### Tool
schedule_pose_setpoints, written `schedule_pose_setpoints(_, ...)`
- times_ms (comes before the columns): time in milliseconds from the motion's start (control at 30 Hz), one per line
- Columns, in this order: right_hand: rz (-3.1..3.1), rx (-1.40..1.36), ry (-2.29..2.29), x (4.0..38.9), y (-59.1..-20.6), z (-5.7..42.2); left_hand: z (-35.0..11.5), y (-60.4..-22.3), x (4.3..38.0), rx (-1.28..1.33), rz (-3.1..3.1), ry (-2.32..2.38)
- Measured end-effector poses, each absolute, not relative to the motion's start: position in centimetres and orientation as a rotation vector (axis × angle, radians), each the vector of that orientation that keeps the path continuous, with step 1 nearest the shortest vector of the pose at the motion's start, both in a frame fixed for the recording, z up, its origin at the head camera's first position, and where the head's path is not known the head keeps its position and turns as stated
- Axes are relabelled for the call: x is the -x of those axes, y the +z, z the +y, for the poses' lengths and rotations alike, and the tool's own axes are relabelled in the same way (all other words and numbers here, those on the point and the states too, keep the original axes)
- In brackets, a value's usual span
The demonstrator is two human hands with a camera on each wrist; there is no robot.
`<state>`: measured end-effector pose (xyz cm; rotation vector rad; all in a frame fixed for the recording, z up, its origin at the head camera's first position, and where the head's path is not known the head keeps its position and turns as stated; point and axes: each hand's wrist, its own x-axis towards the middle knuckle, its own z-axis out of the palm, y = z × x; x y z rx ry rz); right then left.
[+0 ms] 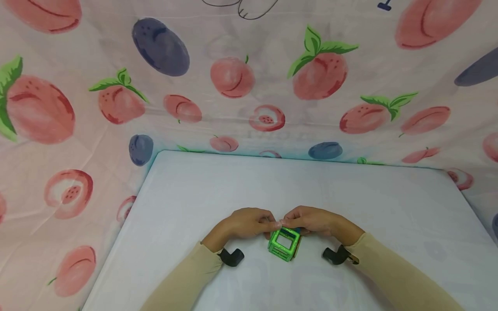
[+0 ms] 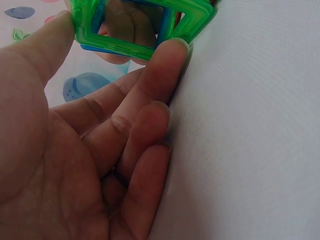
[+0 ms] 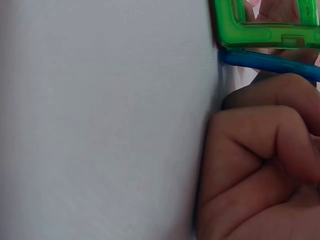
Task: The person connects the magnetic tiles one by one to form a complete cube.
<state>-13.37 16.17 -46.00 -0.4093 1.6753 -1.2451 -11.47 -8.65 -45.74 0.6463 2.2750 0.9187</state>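
A small cube of green magnetic tiles (image 1: 278,251) with open square centres sits on the white table between both hands. Along its far side is a blue magnetic tile (image 3: 270,63), and an orange-brown edge shows on its right. My left hand (image 1: 249,222) pinches the cube's far left corner; in the left wrist view its thumb and a fingertip meet the green frame (image 2: 120,46). From the far right, my right hand (image 1: 313,219) holds the blue side, thumb on top and fingers curled behind. Both thumb tips come together at the cube's top far edge.
The white table (image 1: 218,181) reaches back to a fruit-print cloth (image 1: 272,77) hanging behind it and along the left. Black wrist mounts, the left one (image 1: 232,258) and the right one (image 1: 335,255), stick out from beige sleeves near the table surface.
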Motion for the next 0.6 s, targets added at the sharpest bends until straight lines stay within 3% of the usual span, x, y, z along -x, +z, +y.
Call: schedule_pose_setpoints(600,1.672,0.422,-1.269,13.19,-46.60,16.18,-8.90,-45.87,11.29,-0.667,2.276,0.923)
